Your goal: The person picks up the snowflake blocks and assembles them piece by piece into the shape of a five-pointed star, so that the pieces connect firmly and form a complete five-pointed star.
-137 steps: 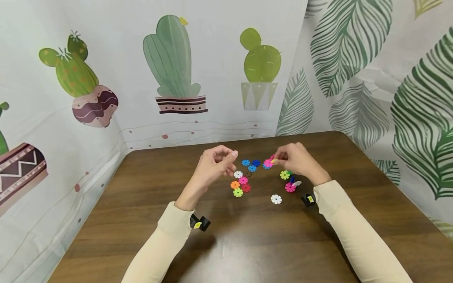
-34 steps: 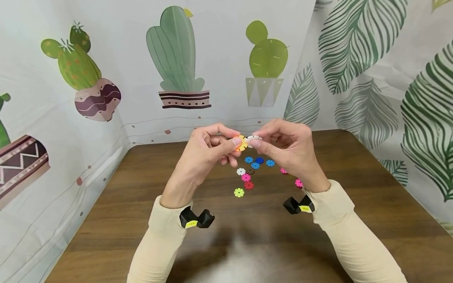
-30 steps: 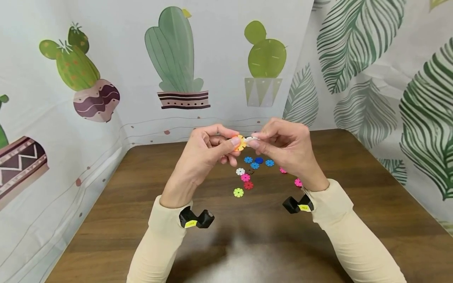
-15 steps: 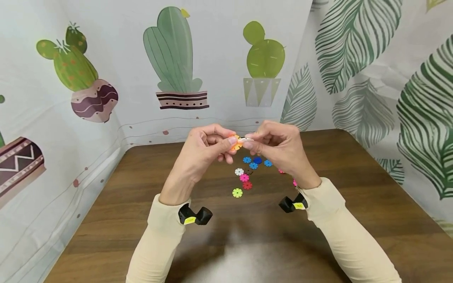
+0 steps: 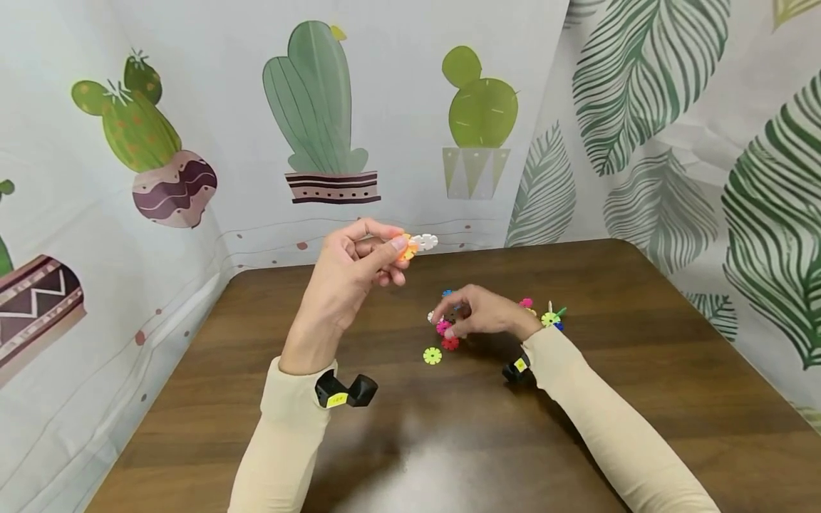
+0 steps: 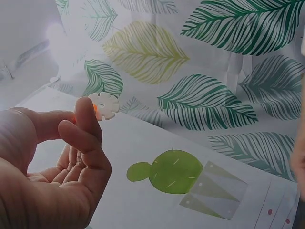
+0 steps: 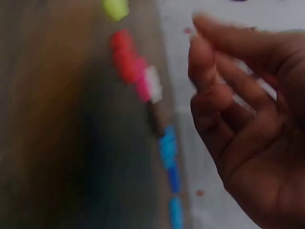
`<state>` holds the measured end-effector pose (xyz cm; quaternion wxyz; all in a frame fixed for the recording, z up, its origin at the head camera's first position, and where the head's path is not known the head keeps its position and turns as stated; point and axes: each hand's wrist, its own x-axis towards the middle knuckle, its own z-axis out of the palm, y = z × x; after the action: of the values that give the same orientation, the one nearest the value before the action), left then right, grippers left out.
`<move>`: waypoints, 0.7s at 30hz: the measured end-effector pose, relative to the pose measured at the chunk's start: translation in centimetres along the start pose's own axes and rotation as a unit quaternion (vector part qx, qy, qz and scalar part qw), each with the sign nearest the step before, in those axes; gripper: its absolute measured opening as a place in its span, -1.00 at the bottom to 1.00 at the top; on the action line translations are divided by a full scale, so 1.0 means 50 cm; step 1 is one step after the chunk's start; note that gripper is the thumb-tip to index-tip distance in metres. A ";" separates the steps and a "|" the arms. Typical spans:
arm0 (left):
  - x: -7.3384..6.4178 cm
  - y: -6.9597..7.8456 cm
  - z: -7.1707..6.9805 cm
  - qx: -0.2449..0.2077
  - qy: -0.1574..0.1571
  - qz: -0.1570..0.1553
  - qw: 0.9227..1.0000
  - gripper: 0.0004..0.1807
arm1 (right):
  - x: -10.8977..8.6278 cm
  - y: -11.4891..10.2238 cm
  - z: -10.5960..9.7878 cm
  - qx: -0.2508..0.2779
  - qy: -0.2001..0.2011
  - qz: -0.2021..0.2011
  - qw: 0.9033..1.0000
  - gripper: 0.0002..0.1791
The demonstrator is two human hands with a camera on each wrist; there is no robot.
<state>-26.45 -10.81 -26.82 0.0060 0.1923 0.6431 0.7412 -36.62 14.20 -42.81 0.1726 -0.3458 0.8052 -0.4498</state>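
My left hand (image 5: 349, 267) is raised above the far part of the table, pinching an orange notched plastic disc (image 5: 409, 249) between thumb and forefinger. A white notched disc (image 5: 426, 241) sticks out from its right side, joined to it; the left wrist view shows the white disc (image 6: 109, 107) beyond the fingertips. My right hand (image 5: 482, 313) hovers low over the loose discs, thumb and fingers apart and holding nothing. Around its fingertips lie a pink disc (image 5: 443, 327), a red disc (image 5: 450, 343) and a partly hidden white disc (image 5: 432, 317).
A yellow-green disc (image 5: 432, 355) lies nearest me. Blue discs (image 5: 447, 293) are partly covered by the right hand. To the right is a cluster with a lime disc (image 5: 550, 319) and a pink disc (image 5: 526, 303). A printed cloth hangs behind the wooden table (image 5: 256, 427).
The right hand pinched the white disc against the orange one, then let go and moved down to the loose discs. The left hand has drawn slightly left and up, holding both discs.
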 end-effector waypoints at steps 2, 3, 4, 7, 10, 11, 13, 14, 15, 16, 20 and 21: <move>0.001 0.001 0.001 0.002 -0.001 0.004 1.000 -0.90 | -0.001 0.014 0.010 -0.020 -0.034 0.000 0.999 -0.65; 0.002 0.002 0.001 0.003 -0.002 0.005 1.000 -0.91 | 0.000 0.018 0.016 -0.024 -0.043 -0.002 0.999 -0.64; 0.003 0.003 0.002 0.003 -0.003 0.007 1.000 -0.91 | 0.001 0.019 0.022 -0.030 -0.047 -0.006 0.998 -0.63; 0.006 0.005 0.004 0.007 -0.007 0.010 1.000 -0.92 | 0.005 0.018 0.039 -0.057 -0.041 -0.012 0.997 -0.61; 0.007 0.004 0.004 0.012 -0.008 0.008 1.000 -0.92 | 0.008 0.017 0.052 -0.064 -0.039 -0.013 0.997 -0.63; 0.007 0.003 0.004 0.013 -0.006 0.006 1.000 -0.92 | 0.009 0.018 0.056 -0.066 -0.040 -0.014 0.997 -0.66; 0.006 0.001 0.002 0.014 -0.002 0.005 1.000 -0.92 | 0.009 0.019 0.063 -0.067 -0.048 -0.016 0.996 -0.71; 0.007 -0.001 0.000 0.015 0.001 0.006 1.000 -0.92 | 0.009 0.019 0.066 -0.065 -0.051 -0.018 0.996 -0.73; 0.006 -0.003 -0.001 0.016 0.004 0.007 1.000 -0.92 | 0.008 0.020 0.068 -0.065 -0.053 -0.020 0.996 -0.75; 0.007 -0.006 -0.002 0.016 0.006 0.009 1.000 -0.92 | 0.008 0.020 0.069 -0.061 -0.055 -0.021 0.996 -0.76; 0.010 -0.013 -0.004 0.017 0.013 0.012 1.000 -0.92 | 0.002 0.012 0.062 -0.045 -0.046 -0.026 0.998 -0.83; 0.010 -0.014 -0.004 0.018 0.014 0.013 1.000 -0.92 | 0.001 0.009 0.057 -0.037 -0.036 -0.033 0.998 -0.84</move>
<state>-27.15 -10.75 -27.36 -0.0157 0.1901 0.6538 0.7322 -35.13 12.59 -44.71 0.1739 -0.3943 0.8028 -0.4121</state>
